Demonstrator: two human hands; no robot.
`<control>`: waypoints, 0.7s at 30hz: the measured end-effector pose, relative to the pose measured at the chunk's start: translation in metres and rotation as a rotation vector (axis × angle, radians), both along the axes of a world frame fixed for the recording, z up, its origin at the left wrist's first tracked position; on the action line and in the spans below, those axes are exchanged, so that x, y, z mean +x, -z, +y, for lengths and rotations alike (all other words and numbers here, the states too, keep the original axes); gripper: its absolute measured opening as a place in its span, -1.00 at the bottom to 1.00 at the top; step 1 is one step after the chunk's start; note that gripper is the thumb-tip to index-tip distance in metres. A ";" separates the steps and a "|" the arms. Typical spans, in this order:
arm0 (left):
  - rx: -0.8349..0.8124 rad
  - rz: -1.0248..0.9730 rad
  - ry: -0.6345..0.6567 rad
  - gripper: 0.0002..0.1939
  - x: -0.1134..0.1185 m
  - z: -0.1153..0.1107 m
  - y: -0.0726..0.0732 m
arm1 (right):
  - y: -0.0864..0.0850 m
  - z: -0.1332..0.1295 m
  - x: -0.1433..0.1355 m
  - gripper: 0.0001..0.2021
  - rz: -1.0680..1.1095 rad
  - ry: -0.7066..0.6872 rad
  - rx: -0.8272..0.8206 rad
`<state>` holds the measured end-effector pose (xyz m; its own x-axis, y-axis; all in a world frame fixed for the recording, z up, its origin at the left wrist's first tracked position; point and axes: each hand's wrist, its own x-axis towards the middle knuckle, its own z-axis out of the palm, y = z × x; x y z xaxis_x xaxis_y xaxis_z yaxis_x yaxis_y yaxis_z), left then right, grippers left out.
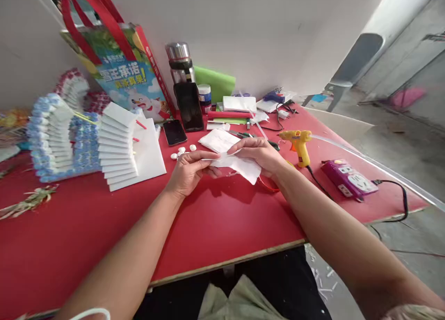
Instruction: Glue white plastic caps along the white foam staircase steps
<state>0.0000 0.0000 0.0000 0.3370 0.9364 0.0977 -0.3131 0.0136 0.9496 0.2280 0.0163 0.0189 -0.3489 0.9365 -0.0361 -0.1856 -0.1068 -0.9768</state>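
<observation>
A thin white sheet [245, 166], tissue-like and creased, is held above the red table between both hands. My left hand [193, 169] pinches its left end between thumb and fingers. My right hand [259, 152] grips its upper right part, and a loose corner hangs below those fingers. Just behind the hands lies a stack of similar white sheets [217, 140]. Several small white round pieces [182, 150] sit beyond my left hand. Under my right wrist, a red ring-shaped item [267, 185] shows in part.
Left stands a stepped white foam-like piece [118, 148] beside a blue-and-white decorated one [52, 139]. At the back are a phone [189, 107], a steel flask [180, 62] and a printed bag [125, 74]. A yellow glue gun [299, 146] and purple power strip [349, 178] lie right.
</observation>
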 end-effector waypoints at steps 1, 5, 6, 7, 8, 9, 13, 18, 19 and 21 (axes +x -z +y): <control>-0.012 -0.008 0.013 -0.81 0.000 -0.001 -0.002 | 0.000 -0.001 0.000 -0.86 -0.009 -0.001 0.000; -0.036 -0.007 0.034 -0.75 -0.001 -0.004 -0.009 | 0.000 -0.002 0.000 -0.85 -0.026 0.001 -0.002; -0.036 0.004 0.029 -0.74 0.000 -0.004 -0.010 | 0.000 -0.002 0.000 -0.84 -0.024 0.004 -0.001; -0.035 0.024 0.015 -0.74 0.001 -0.004 -0.010 | 0.000 -0.002 0.000 -0.83 -0.023 0.004 -0.003; -0.033 0.047 -0.003 -0.75 0.002 -0.004 -0.009 | 0.000 -0.002 0.000 -0.82 -0.021 0.003 -0.007; -0.031 0.069 -0.023 -0.76 0.002 -0.004 -0.008 | -0.001 -0.001 0.000 -0.81 -0.020 0.002 -0.011; -0.011 0.101 -0.065 -0.77 0.002 0.000 -0.005 | -0.001 0.000 0.000 -0.80 -0.020 0.028 0.015; -0.005 0.134 -0.026 -0.68 -0.001 0.000 -0.006 | -0.005 0.002 0.006 -0.70 -0.178 0.064 0.145; -0.008 0.146 -0.011 -0.64 -0.002 -0.001 -0.007 | -0.005 0.002 0.007 -0.65 -0.201 0.070 0.150; -0.010 0.174 0.005 -0.59 -0.001 -0.001 -0.007 | -0.006 0.001 0.008 -0.54 -0.218 0.049 0.122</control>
<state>-0.0012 -0.0013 0.0067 0.3528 0.9353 0.0278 -0.1437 0.0248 0.9893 0.2356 0.0178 0.0250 -0.2997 0.9540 0.0086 0.0285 0.0179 -0.9994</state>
